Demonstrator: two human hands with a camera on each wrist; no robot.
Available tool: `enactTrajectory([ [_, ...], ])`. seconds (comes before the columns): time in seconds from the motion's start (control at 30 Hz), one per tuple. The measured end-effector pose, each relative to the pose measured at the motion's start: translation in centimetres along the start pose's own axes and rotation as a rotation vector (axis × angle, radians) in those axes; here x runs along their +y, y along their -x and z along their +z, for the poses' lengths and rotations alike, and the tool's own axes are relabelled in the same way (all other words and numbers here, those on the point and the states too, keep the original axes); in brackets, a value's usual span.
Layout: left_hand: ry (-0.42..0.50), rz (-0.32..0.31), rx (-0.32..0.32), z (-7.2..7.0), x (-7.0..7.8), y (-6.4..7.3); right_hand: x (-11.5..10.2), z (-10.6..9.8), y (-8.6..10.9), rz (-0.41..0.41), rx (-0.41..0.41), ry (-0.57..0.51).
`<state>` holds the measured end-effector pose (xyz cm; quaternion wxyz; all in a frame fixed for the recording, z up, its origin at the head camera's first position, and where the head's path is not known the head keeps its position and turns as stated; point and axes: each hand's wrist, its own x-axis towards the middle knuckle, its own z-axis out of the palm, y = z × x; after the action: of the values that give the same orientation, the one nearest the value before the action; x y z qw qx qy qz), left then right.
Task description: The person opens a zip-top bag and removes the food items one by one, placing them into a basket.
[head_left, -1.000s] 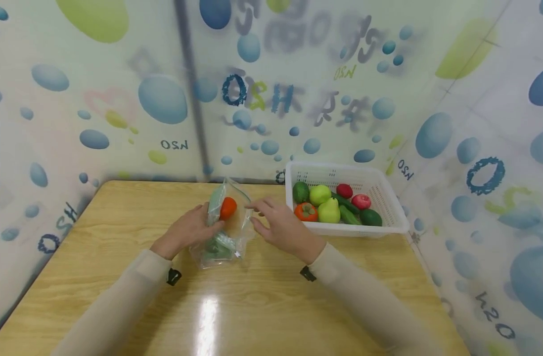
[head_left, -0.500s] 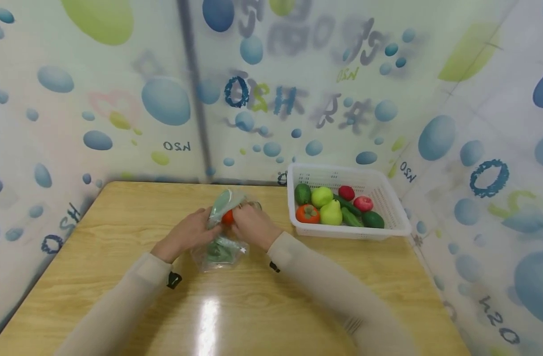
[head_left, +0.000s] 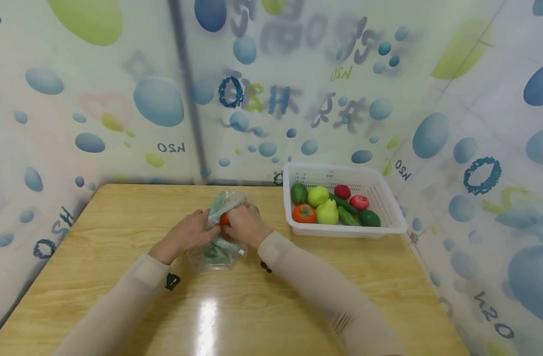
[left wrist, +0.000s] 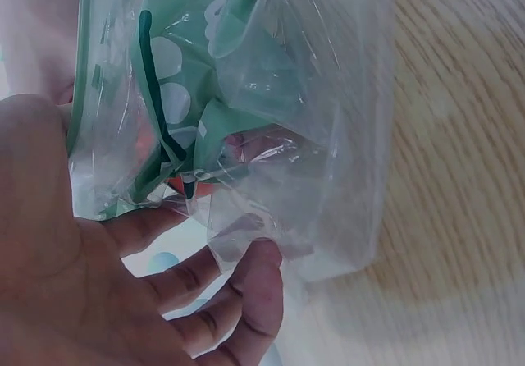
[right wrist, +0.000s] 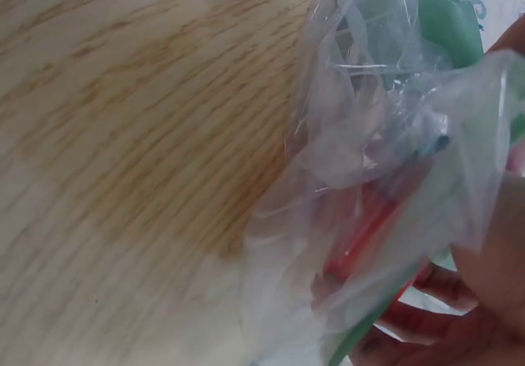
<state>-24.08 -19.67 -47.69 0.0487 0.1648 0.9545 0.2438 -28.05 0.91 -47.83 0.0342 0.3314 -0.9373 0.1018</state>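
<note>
A clear plastic zip bag point(head_left: 215, 253) with green printing is on the table in front of me, its mouth facing away. My left hand point(head_left: 187, 238) holds the bag's left side; in the left wrist view the fingers and thumb pinch the film point(left wrist: 328, 210). Reaching into the bag's mouth, my right hand point(head_left: 246, 227) has its fingers around a red-orange round fruit point(head_left: 224, 218). The right wrist view shows the fruit point(right wrist: 367, 231) through the film, partly covered by the plastic and the fingers. The fruit's exact kind cannot be told.
A white perforated basket point(head_left: 347, 230) stands at the back right of the wooden table point(head_left: 262, 306). It contains a persimmon point(head_left: 304, 213), a pear point(head_left: 327, 212) and several other fruits and vegetables. A patterned wall point(head_left: 253, 158) runs behind the table.
My right hand has moved left from the bag's right edge into its mouth and taken hold of the fruit. The left hand keeps its hold on the bag.
</note>
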Motion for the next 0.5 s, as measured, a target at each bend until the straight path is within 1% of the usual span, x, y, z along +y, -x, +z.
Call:
enactTrajectory([
  [0.1, 0.008, -0.013, -0.013, 0.09, -0.06, -0.02, 0.08, 0.05, 0.03, 0.001, -0.001, -0.001],
  [0.2, 0.016, -0.023, -0.013, 0.06, -0.09, 0.0, 0.19, -0.08, 0.04, 0.006, -0.003, 0.004],
  [0.4, 0.016, -0.015, -0.005, 0.1, -0.17, -0.08, 0.5, -0.32, 0.37, 0.013, 0.007, -0.062],
  [0.5, 0.032, -0.025, -0.015, 0.15, -0.17, -0.09, 0.6, -0.5, 0.68, 0.004, 0.012, -0.057],
])
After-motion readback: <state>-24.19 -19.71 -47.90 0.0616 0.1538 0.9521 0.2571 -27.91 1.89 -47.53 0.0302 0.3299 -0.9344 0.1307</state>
